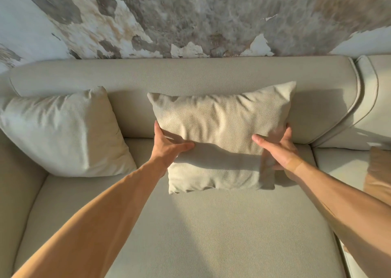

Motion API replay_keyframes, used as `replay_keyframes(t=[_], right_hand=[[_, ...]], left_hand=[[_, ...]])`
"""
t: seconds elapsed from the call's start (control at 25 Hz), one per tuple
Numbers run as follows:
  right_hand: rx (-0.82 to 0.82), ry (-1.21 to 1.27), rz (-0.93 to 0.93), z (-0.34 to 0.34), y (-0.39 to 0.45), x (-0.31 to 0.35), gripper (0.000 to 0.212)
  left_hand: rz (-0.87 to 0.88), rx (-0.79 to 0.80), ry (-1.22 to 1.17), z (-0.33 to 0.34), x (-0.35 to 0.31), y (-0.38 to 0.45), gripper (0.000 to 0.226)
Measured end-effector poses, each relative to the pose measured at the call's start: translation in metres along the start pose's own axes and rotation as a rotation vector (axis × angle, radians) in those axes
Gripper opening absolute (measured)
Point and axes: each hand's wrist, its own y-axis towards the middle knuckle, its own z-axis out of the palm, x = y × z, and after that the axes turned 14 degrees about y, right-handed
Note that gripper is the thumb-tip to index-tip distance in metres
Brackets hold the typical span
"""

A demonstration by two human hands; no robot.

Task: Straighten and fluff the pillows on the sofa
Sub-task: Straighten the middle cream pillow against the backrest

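A square beige pillow (220, 127) stands against the backrest in the middle of the cream sofa (190, 225). My left hand (169, 146) grips its left edge, thumb across the front. My right hand (277, 150) grips its right edge the same way, fingers behind the pillow. A second pillow (63, 134) of the same colour leans in the sofa's left corner, untouched.
A tan cushion (378, 172) shows at the right edge on the adjoining seat. The sofa's backrest (169, 74) runs below a peeling, stained wall (190, 17). The left armrest (12, 182) borders the seat.
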Motion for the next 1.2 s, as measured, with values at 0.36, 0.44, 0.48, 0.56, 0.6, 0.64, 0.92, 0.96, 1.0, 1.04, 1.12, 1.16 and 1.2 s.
replay_keyframes(t=[0.36, 0.44, 0.48, 0.56, 0.6, 0.64, 0.92, 0.96, 1.0, 1.04, 1.12, 1.16, 1.2], right_hand=[[0.036, 0.097, 0.047, 0.019, -0.004, -0.004, 0.091], [0.044, 0.132, 0.049, 0.023, -0.001, -0.005, 0.088], [0.056, 0.155, 0.047, 0.024, 0.001, -0.005, 0.088], [0.082, 0.171, 0.050, 0.027, 0.005, -0.004, 0.091], [0.086, 0.166, 0.048, 0.028, 0.007, -0.003, 0.090], [0.081, 0.156, 0.045, 0.029, 0.008, -0.002, 0.088], [0.037, 0.067, 0.036, 0.035, 0.028, 0.003, 0.102], [0.028, 0.053, 0.041, 0.037, 0.030, 0.002, 0.104], [0.012, 0.037, 0.046, 0.039, 0.033, 0.001, 0.104], [-0.005, 0.014, 0.051, 0.041, 0.034, -0.001, 0.104], [-0.031, -0.030, 0.056, 0.045, 0.035, -0.004, 0.115], [-0.043, -0.041, 0.061, 0.047, 0.037, -0.005, 0.121], [-0.053, -0.051, 0.063, 0.048, 0.039, -0.005, 0.124]], left_hand=[[0.062, -0.036, 0.204, -0.016, 0.000, 0.021, 0.143], [0.070, -0.028, 0.245, -0.018, 0.001, 0.027, 0.142], [0.076, -0.030, 0.262, -0.018, 0.002, 0.030, 0.142], [0.086, -0.036, 0.277, -0.018, 0.005, 0.036, 0.141], [0.090, -0.039, 0.279, -0.018, 0.005, 0.039, 0.141], [0.095, -0.043, 0.280, -0.018, 0.005, 0.042, 0.140], [0.047, -0.018, 0.314, -0.015, 0.005, 0.065, 0.141], [0.034, -0.021, 0.327, -0.014, 0.005, 0.068, 0.141], [0.020, -0.022, 0.343, -0.013, 0.005, 0.070, 0.141], [0.007, -0.019, 0.356, -0.013, 0.005, 0.072, 0.141], [0.000, -0.002, 0.369, -0.012, 0.006, 0.074, 0.141], [0.004, 0.010, 0.377, -0.013, 0.006, 0.076, 0.141], [0.008, 0.024, 0.385, -0.014, 0.005, 0.077, 0.141]])
